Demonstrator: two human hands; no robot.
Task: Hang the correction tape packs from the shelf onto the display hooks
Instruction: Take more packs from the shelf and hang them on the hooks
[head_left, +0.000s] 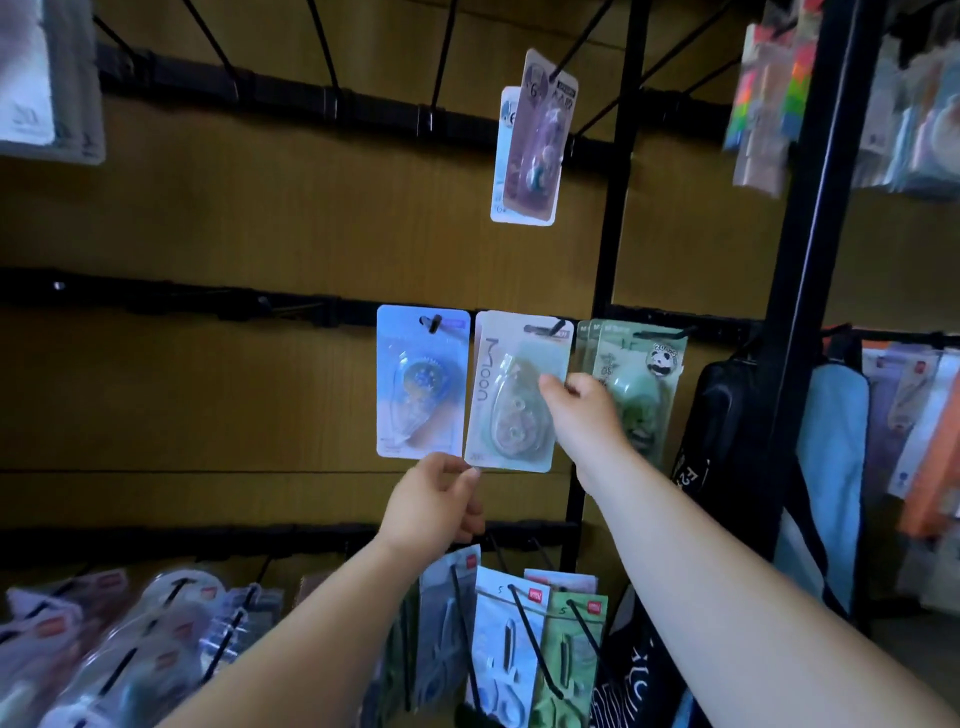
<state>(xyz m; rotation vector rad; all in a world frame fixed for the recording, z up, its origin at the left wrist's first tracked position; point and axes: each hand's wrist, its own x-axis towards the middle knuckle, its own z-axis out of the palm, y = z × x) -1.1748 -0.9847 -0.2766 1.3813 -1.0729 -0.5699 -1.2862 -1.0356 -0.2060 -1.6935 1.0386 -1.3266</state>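
Your right hand (582, 410) is clamped on the right edge of the pale green pack (511, 395), thumb across the front and fingers tucked behind it. Your left hand (436, 504) sits lower and to the left, with its curled thumb and forefinger pinched together on that pack's bottom left corner. The pack hangs upright above your left hand, and the black hook (558, 327) pokes through the hole at its top.

Just left of it, directly above your left hand, the blue pack (421, 382) hangs on its own hook, nearly touching the pale one. Behind your right hand, partly covered by it, are the green panda packs (644, 374). High above both hands, two purple packs (535, 140) dangle tilted from an upper hook. Below your wrists, more hanging packs (511, 649) fill the lowest row.
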